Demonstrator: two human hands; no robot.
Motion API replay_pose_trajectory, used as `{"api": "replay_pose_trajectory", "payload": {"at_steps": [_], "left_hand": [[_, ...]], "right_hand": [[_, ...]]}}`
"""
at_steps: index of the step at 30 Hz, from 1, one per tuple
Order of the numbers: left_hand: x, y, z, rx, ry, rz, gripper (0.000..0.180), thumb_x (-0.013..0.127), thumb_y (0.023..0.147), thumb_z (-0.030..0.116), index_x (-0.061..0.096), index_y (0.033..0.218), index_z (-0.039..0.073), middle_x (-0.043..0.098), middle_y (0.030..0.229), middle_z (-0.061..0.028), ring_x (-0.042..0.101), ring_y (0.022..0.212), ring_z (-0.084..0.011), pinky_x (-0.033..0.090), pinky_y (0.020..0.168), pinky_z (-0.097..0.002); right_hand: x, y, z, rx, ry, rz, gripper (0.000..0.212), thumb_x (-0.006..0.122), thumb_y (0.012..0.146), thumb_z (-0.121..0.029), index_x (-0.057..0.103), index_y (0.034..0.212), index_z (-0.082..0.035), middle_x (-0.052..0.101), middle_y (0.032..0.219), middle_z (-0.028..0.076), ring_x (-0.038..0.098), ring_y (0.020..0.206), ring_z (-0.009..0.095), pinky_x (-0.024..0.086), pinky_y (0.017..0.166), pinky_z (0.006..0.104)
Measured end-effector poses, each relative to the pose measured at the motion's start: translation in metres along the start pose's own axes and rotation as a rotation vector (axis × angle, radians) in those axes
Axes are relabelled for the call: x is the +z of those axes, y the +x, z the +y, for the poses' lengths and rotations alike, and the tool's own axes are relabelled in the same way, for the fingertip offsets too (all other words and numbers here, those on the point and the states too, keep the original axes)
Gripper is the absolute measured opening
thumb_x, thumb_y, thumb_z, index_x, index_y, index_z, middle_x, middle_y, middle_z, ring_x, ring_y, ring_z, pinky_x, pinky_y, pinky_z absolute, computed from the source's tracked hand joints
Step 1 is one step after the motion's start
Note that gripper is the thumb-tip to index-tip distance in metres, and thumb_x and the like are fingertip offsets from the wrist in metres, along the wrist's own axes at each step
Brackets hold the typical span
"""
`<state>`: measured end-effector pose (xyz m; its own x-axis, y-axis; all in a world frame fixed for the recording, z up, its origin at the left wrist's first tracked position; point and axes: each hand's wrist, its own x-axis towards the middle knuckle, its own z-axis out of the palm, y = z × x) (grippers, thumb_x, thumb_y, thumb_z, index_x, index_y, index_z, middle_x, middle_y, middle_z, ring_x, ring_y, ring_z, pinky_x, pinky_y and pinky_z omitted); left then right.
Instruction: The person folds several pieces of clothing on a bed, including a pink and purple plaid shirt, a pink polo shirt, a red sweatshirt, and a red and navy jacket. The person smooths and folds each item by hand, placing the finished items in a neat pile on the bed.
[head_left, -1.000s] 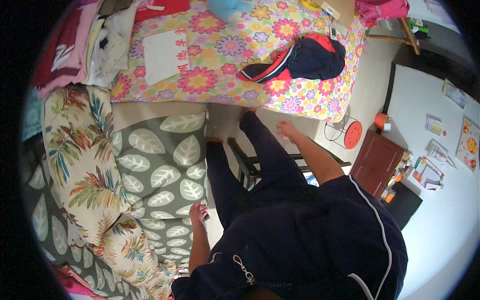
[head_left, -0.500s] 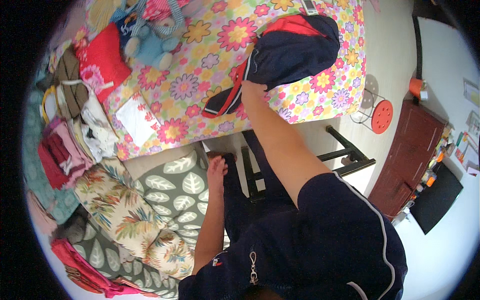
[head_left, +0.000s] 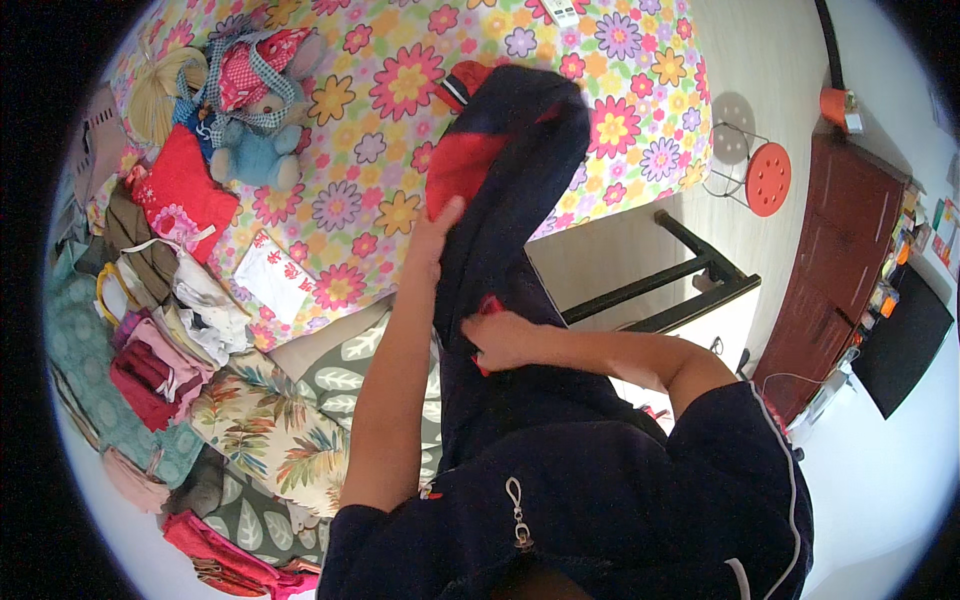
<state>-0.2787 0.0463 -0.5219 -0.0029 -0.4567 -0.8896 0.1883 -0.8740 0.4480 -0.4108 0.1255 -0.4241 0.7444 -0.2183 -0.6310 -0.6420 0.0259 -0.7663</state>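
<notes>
Holding a navy and red jacket up over the edge of the flowered bed.

Clothes lay heaped at the left beside a stuffed bear. The left hand was closed on the jacket's red lining, and the right hand pinched the dark cloth lower down, so the jacket hung between bed and body. A black bench, a red stool and a brown cabinet stood on the pale floor at the right.
</notes>
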Motion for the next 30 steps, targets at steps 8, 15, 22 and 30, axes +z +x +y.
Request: {"api": "replay_pose_trajectory", "payload": {"at_steps": [8,15,22,30], "left_hand": [[-0.090,-0.016,-0.016,0.071,-0.240,-0.004,0.028,0.060,0.079,0.011,0.057,0.105,-0.001,0.062,0.098,-0.0094,0.059,0.085,-0.0184,0.046,0.079,-0.0314],[-0.167,-0.151,0.051,0.305,-0.241,-0.132,0.041,0.053,0.084,0.012,0.044,0.121,-0.003,0.053,0.117,-0.0113,0.050,0.109,-0.0216,0.036,0.096,-0.0346],[-0.177,-0.252,0.055,0.291,-0.629,-0.279,0.046,0.048,0.088,0.017,0.036,0.127,-0.002,0.044,0.129,-0.0129,0.042,0.120,-0.0236,0.030,0.102,-0.0369],[-0.208,-0.219,0.141,0.545,-0.601,0.005,0.009,0.055,0.086,0.017,0.057,0.085,0.009,0.059,0.072,0.0019,0.053,0.056,-0.0043,0.041,0.050,-0.0171]], "right_hand": [[0.025,-0.012,0.007,0.236,0.267,0.369,0.040,0.060,0.071,-0.021,0.048,0.103,0.000,0.055,0.098,0.024,0.053,0.095,0.041,0.044,0.080,0.0449],[-0.017,-0.130,-0.006,0.446,0.442,0.658,0.023,0.044,0.071,-0.011,0.055,0.087,0.001,0.055,0.079,0.018,0.055,0.076,0.028,0.043,0.068,0.0345],[-0.015,-0.180,-0.100,0.351,0.588,0.953,0.016,0.044,0.076,-0.011,0.051,0.085,0.001,0.050,0.072,0.007,0.047,0.072,0.016,0.039,0.069,0.0280],[-0.114,-0.175,-0.169,0.264,-0.304,0.493,0.082,0.079,0.055,-0.033,0.041,0.125,-0.012,0.056,0.110,0.015,0.057,0.098,0.031,0.046,0.084,0.0364]]}}
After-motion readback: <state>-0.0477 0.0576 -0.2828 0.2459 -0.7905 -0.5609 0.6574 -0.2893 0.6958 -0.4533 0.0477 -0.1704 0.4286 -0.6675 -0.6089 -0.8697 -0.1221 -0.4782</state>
